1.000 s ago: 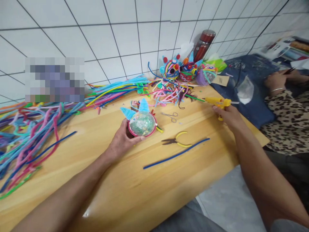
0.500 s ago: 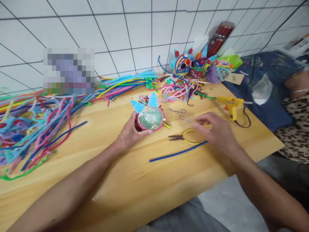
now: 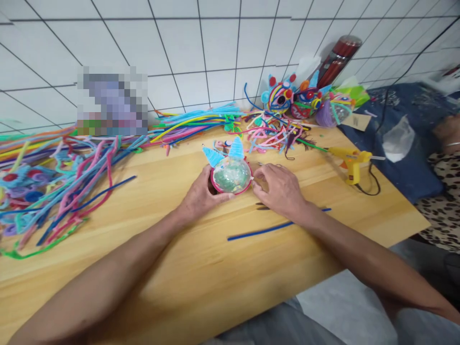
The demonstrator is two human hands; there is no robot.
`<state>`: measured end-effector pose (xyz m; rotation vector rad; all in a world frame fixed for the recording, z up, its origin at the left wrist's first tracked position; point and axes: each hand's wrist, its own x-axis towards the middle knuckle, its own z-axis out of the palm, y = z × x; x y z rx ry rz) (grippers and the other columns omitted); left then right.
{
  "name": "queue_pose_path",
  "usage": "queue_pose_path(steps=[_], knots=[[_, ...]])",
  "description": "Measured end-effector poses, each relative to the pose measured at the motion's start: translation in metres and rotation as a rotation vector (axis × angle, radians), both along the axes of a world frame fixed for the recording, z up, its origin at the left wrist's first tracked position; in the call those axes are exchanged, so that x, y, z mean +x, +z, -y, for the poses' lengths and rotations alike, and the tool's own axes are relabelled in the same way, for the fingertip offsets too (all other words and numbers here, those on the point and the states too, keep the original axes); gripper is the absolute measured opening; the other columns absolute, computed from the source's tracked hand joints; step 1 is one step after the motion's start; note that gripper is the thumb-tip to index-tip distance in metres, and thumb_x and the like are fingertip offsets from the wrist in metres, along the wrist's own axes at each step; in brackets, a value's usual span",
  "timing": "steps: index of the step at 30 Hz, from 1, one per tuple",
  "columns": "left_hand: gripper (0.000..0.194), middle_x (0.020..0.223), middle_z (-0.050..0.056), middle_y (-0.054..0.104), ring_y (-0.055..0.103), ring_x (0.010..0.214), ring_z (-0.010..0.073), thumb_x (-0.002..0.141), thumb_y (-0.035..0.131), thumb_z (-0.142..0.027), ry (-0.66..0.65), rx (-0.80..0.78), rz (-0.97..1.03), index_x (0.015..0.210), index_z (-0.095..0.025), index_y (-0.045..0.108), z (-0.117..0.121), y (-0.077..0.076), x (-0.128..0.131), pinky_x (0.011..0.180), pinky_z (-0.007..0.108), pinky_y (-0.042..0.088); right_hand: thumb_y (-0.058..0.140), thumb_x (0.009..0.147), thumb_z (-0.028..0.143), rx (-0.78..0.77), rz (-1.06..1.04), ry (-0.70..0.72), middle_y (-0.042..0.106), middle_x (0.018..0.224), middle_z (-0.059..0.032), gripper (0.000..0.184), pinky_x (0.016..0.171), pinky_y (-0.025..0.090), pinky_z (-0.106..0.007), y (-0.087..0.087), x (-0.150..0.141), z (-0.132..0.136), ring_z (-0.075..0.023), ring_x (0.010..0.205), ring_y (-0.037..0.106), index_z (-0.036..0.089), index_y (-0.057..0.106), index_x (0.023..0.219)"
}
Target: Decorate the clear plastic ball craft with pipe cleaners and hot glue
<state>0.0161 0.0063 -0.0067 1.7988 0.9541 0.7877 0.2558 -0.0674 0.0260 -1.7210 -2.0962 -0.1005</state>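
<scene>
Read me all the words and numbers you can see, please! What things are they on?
I can't read any words or numbers for sure.
Yellow glue gun: a tiny mark on its handle, too small to read.
Tan card: faint marks, too blurred to read.
Red flask: too blurred to read.
Pixelated patch: any writing there is hidden.

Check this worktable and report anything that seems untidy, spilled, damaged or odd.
The pipe cleaners at the left lie in a loose tangle, strands crossing every way, unlike the straighter bundle by the wall. Nothing looks plainly spilled or damaged.
</scene>
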Motion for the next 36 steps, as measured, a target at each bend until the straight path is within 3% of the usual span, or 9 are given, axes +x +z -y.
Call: queue_pose_path(steps=[9, 18, 24, 29, 33, 36], knots=[[0.084, 0.132, 0.011, 0.068, 0.069, 0.121, 0.0304, 0.069, 0.093, -0.049, 0.003, 0.055, -0.022, 0.135, -0.020, 0.049, -0.001, -0.003, -0.001, 0.107, 0.046, 0.055, 0.059, 0.093, 0.021, 0.067, 0.066, 0.029, 0.076, 0.085, -0.0084, 0.010, 0.081, 0.044, -0.038, -0.004, 0.000, -0.008, -0.0257, 0.082, 0.069, 0.021, 0.067, 0.086], [0.076, 0.127, 0.012, 0.068, 0.069, 0.115, 0.0297, 0.074, 0.089, -0.054, 0.007, 0.061, -0.073, 0.130, -0.019, 0.050, 0.002, 0.005, 0.000, 0.101, 0.045, 0.058, 0.060, 0.081, 0.016, -0.057, -0.229, 0.030, 0.072, 0.077, -0.0033, 0.008, 0.075, 0.044, -0.033, 0.007, 0.008, -0.011, -0.0198, 0.073, 0.064, 0.023, 0.060, 0.075], [0.079, 0.129, 0.011, 0.067, 0.068, 0.118, 0.0302, 0.073, 0.089, -0.054, 0.008, 0.064, -0.069, 0.133, -0.020, 0.050, 0.001, 0.005, -0.001, 0.105, 0.046, 0.056, 0.065, 0.082, 0.029, -0.303, -0.217, -0.153, 0.073, 0.073, -0.0017, 0.008, 0.064, 0.041, -0.031, 0.025, 0.056, 0.007, -0.0196, 0.067, 0.065, 0.024, 0.068, 0.077], [0.079, 0.129, 0.009, 0.069, 0.069, 0.117, 0.0295, 0.072, 0.089, -0.052, 0.021, 0.063, -0.091, 0.133, -0.020, 0.050, 0.002, 0.006, -0.001, 0.104, 0.044, 0.058, 0.061, 0.086, 0.036, -0.296, -0.292, -0.285, 0.079, 0.082, -0.0042, 0.018, 0.066, 0.045, -0.033, 0.018, 0.106, 0.041, -0.0218, 0.073, 0.069, 0.025, 0.076, 0.086], [0.079, 0.127, 0.009, 0.070, 0.070, 0.116, 0.0292, 0.071, 0.089, -0.053, 0.030, 0.066, -0.104, 0.132, -0.021, 0.051, 0.002, 0.007, 0.000, 0.102, 0.043, 0.059, 0.070, 0.084, 0.056, -0.249, -0.332, -0.487, 0.064, 0.060, -0.0003, 0.035, 0.056, 0.037, -0.032, 0.007, 0.129, 0.073, -0.0185, 0.057, 0.056, 0.025, 0.066, 0.067], [0.077, 0.125, 0.008, 0.070, 0.070, 0.114, 0.0288, 0.072, 0.088, -0.053, 0.053, 0.064, -0.143, 0.131, -0.021, 0.052, 0.003, 0.009, -0.001, 0.101, 0.043, 0.059, 0.067, 0.087, 0.061, -0.149, -0.442, -0.585, 0.055, 0.053, 0.0007, 0.047, 0.055, 0.037, -0.033, 0.000, 0.142, 0.091, -0.0176, 0.054, 0.051, 0.025, 0.058, 0.058]])
